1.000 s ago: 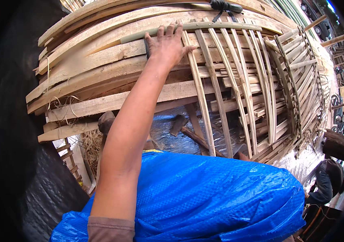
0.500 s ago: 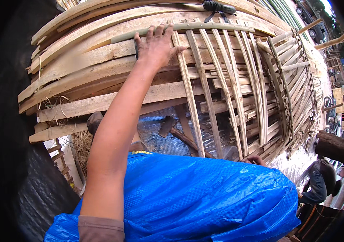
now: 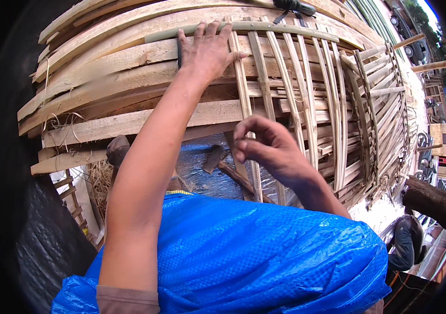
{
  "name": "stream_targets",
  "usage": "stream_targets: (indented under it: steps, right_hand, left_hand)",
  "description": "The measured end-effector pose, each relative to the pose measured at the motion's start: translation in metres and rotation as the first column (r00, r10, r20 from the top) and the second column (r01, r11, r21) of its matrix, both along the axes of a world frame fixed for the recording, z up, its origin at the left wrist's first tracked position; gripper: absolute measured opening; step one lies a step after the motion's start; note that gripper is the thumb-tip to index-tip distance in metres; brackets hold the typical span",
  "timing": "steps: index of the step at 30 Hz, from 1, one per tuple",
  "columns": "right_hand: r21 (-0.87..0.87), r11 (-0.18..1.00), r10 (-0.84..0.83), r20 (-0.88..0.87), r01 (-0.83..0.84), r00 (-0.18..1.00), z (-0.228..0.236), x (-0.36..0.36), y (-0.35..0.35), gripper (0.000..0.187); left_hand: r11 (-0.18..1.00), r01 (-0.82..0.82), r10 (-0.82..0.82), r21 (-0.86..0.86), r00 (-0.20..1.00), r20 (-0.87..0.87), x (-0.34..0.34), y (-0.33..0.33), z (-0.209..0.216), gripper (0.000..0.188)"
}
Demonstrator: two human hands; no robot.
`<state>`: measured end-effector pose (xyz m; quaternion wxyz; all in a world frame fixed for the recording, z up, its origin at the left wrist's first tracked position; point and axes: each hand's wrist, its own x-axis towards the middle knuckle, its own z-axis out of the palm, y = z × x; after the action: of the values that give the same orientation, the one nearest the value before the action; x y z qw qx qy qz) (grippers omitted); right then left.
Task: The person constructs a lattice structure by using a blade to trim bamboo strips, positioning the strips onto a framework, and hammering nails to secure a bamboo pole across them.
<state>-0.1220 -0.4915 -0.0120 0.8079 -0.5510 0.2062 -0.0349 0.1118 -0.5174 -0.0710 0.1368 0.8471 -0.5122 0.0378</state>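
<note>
Fingers spread, my left hand (image 3: 204, 55) lies on a greenish bamboo strip (image 3: 163, 35) that crosses the upper ends of several pale slats (image 3: 266, 83). A dark thin object (image 3: 179, 51) shows beside its fingers, mostly hidden. Over the slats, nearer to me, my right hand (image 3: 278, 149) is raised with thumb and fingertips pinched together. Whatever it may hold is too small to make out. Below the hands, a hammer-like tool (image 3: 214, 158) with a dark metal head and wooden handle lies on a silvery sheet, its handle partly behind a slat.
Rough boards (image 3: 97, 83) are stacked under the slat frame. A black-wrapped tool (image 3: 294, 6) lies beyond the strip. Slatted panels (image 3: 385, 99) stand at right, near a log (image 3: 435, 204) and another person (image 3: 407, 240). Blue sheeting (image 3: 265, 246) covers my lap.
My right hand has risen from the near edge of the slats to above them, fingers pinched. My left hand keeps its place on the strip; the view has shifted slightly.
</note>
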Motion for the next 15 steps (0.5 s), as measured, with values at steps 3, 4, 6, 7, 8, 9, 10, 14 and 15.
stream_targets:
  steps: [3,4,6,7,8,9,10,14,15]
  right_hand:
    - [0.012,0.977,0.212,-0.169,-0.213,0.962,-0.056,0.012,0.052,0.008]
    - [-0.018,0.963,0.255,-0.255,-0.268,0.933,-0.070,0.008,0.066,0.009]
    - [-0.058,0.979,0.156,-0.400,-0.195,0.903,-0.088,0.002,0.076,0.015]
    - [-0.084,0.984,0.100,-0.468,-0.156,0.878,-0.094,0.000,0.081,0.020]
    - [-0.255,0.955,0.015,-0.460,-0.148,0.888,-0.095,-0.001,0.084,0.024]
    - [-0.419,0.898,-0.070,-0.437,-0.135,0.897,-0.096,-0.002,0.088,0.028]
    - [-0.570,0.813,-0.150,-0.400,-0.117,0.904,-0.098,-0.004,0.092,0.033]
    - [-0.924,0.164,-0.223,-0.377,-0.346,0.899,-0.125,-0.008,0.100,0.047]
    - [-0.890,0.115,-0.250,-0.456,-0.442,0.854,-0.130,-0.009,0.100,0.051]
  left_hand:
    - [0.999,0.022,-0.022,-0.026,1.000,0.002,-0.004,-0.007,-0.004,0.086]
    - [0.999,0.024,-0.024,-0.031,1.000,0.001,-0.005,-0.008,-0.004,0.086]
    - [1.000,0.008,-0.008,-0.026,1.000,-0.003,-0.002,-0.003,-0.006,0.086]
    - [1.000,0.003,-0.003,-0.018,1.000,-0.007,-0.001,-0.002,-0.007,0.086]
    - [1.000,0.004,-0.004,-0.016,1.000,-0.011,0.000,-0.002,-0.007,0.085]
    - [0.999,0.006,-0.006,-0.032,1.000,-0.007,0.001,-0.001,-0.008,0.087]
    - [1.000,0.003,-0.003,-0.027,1.000,-0.013,0.000,0.001,-0.009,0.087]
    - [1.000,0.022,-0.022,0.007,0.999,-0.043,0.002,0.001,-0.003,0.088]
    - [0.999,0.032,-0.031,0.012,0.998,-0.063,0.001,-0.001,-0.002,0.087]
